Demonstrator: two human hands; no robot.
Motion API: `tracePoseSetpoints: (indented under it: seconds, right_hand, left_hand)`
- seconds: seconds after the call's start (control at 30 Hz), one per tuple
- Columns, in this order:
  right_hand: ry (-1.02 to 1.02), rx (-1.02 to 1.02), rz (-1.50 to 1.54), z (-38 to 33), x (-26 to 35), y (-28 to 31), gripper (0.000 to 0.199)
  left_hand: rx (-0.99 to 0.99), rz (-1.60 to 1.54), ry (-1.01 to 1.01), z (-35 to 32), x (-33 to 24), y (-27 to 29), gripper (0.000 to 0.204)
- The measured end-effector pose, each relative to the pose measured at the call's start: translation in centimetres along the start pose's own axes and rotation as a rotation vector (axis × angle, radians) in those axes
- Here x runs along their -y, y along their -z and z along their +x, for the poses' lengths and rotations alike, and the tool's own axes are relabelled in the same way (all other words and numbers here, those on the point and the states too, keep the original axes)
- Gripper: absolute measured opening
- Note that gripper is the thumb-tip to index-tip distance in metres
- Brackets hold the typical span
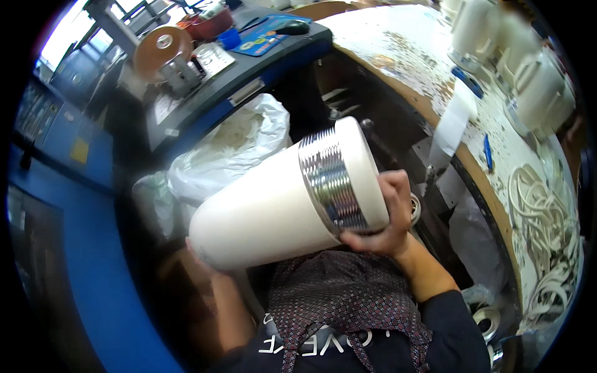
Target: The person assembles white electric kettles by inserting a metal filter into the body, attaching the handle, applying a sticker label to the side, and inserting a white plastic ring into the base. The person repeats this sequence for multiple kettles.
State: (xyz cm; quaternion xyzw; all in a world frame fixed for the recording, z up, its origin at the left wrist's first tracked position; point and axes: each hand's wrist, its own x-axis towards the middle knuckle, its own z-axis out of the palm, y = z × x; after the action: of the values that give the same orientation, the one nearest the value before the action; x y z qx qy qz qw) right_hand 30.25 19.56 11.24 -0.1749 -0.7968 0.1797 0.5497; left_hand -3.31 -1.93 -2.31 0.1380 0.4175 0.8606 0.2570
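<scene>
A large cream-white tapered cylinder [267, 211], possibly a jug or flask body, lies slanted across my lap. Near its right end runs a shiny ribbed metal band [336, 186]. My right hand [388, 217] grips that end, thumb below the band and fingers curled over the rim. At the narrower left end, my left hand [202, 264] supports the underside; its fingers are mostly hidden behind the cylinder and somewhat blurred. A dark patterned apron [348, 292] lies beneath it.
Beyond the cylinder sits a white plastic bag [217, 149]. A dark bench [280, 62] at the back bears a brown disc [161, 53] and a blue mat [264, 37]. The white worktable [398, 37] at right carries cream jugs [541, 93], a blue pen-like tool [488, 152] and cream strips [541, 224].
</scene>
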Motion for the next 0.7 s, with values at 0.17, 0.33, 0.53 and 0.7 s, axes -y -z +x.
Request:
tracePoseSetpoints:
  seconds: [0.17, 0.33, 0.53, 0.7]
  right_hand:
    - [0.051, 0.069, 0.053, -1.8, 1.3, -0.1, 0.08]
    - [-0.926, 0.088, 0.453, -1.4, -3.6, -1.0, 0.046]
    - [-0.736, 0.11, 0.836, -3.5, -0.1, -1.1, 0.055]
    - [-0.105, -0.044, 0.362, -1.6, -3.1, -1.1, 0.059]
  left_hand:
    - [0.01, -0.037, 0.006, 0.0, 0.7, 1.1, 0.049]
    - [0.165, 0.216, -0.234, -0.8, -3.1, -2.6, 0.061]
    - [0.114, 0.177, -0.357, 0.1, -8.3, -6.8, 0.065]
    - [-0.243, 0.495, -0.267, -1.9, -4.9, -13.1, 0.064]
